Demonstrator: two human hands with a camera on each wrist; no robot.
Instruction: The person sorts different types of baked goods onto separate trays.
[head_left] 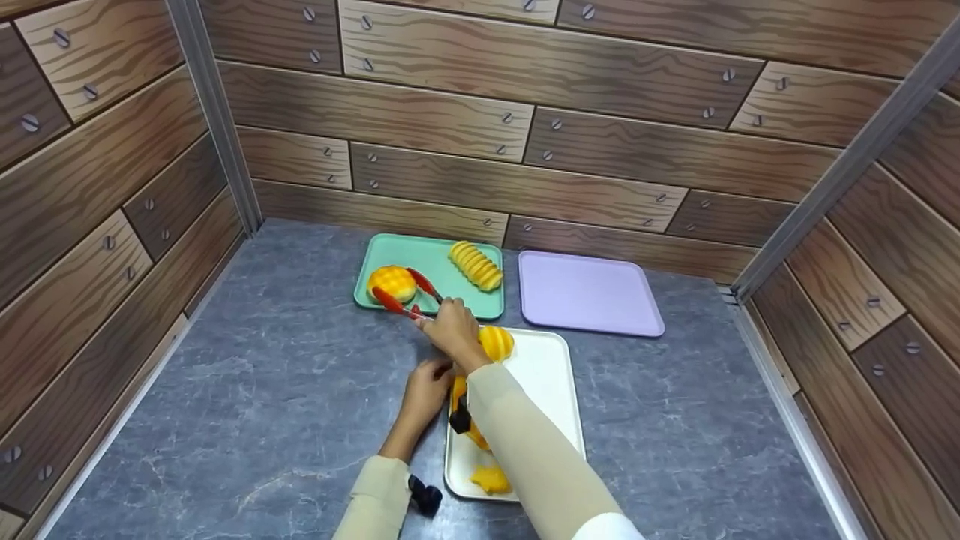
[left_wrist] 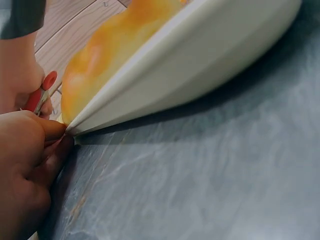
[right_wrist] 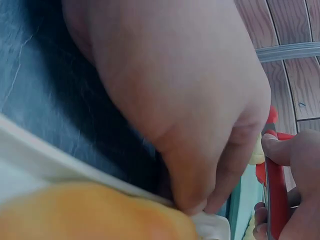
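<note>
My right hand [head_left: 454, 328] grips a pair of red-tipped tongs [head_left: 391, 302], also seen as a red handle [right_wrist: 276, 197] in the right wrist view. Their two arms straddle a round, grid-topped bun [head_left: 393, 283] at the left of the green tray [head_left: 491, 307]. Below it, my left hand [head_left: 426, 390] pinches the left rim of the white tray [head_left: 551, 382]; the left wrist view shows thumb and fingers on that edge. A golden bread [left_wrist: 100, 60] lies just inside the rim, partly hidden by my right sleeve in the head view.
On the white tray are also a striped yellow bun [head_left: 496, 343] and a yellow, pointed piece [head_left: 491, 478]. A ridged long bread [head_left: 475, 265] lies at the green tray's right. Beside it sits a lilac tray [head_left: 589, 291]. Wood-patterned walls [head_left: 450, 172] enclose the grey tabletop [head_left: 285, 390].
</note>
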